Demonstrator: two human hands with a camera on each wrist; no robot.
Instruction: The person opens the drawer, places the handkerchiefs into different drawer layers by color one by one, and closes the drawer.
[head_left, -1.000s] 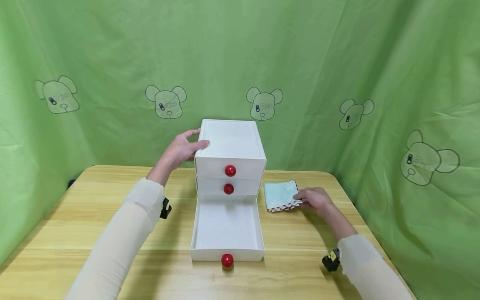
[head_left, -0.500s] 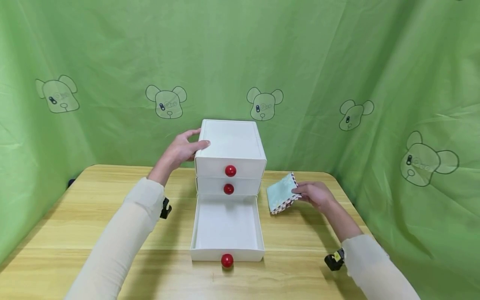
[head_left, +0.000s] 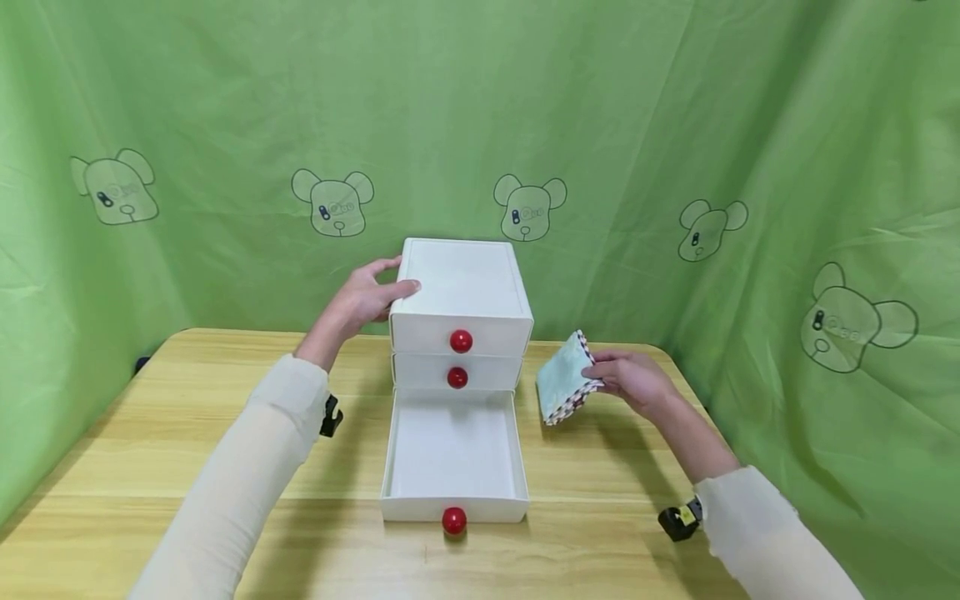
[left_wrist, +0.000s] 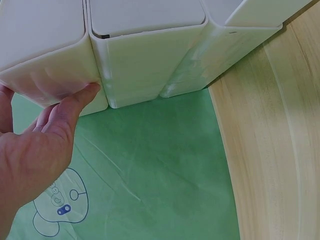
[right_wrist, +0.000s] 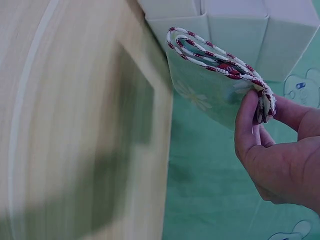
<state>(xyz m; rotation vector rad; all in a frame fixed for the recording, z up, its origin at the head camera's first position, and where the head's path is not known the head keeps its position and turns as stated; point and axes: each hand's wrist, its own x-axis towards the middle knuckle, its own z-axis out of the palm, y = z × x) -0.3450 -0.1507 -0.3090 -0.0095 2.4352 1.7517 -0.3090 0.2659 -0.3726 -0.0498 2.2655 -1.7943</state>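
A white three-drawer box (head_left: 465,279) with red knobs stands on the table, its bottom drawer (head_left: 456,450) pulled out with a bare floor. My left hand (head_left: 360,296) rests on the box's upper left edge, thumb on top. In the left wrist view, the fingers (left_wrist: 75,102) press against the side wall. To the right of the box, my right hand (head_left: 633,382) pinches a folded pale blue cloth (head_left: 562,382) with a checked edge. It hangs tilted over the table, and the right wrist view shows its folded layers with red-and-white trim (right_wrist: 220,57) and flower prints.
Both upper drawers, with their red knobs (head_left: 461,341), are pushed in. The wooden table (head_left: 225,467) reaches back to a green curtain (head_left: 420,108) with printed bear heads, which also hangs close along the right side.
My right hand has lifted the folded cloth off the table and tipped it from nearly flat to steeply slanted. My left hand and the box have stayed put.
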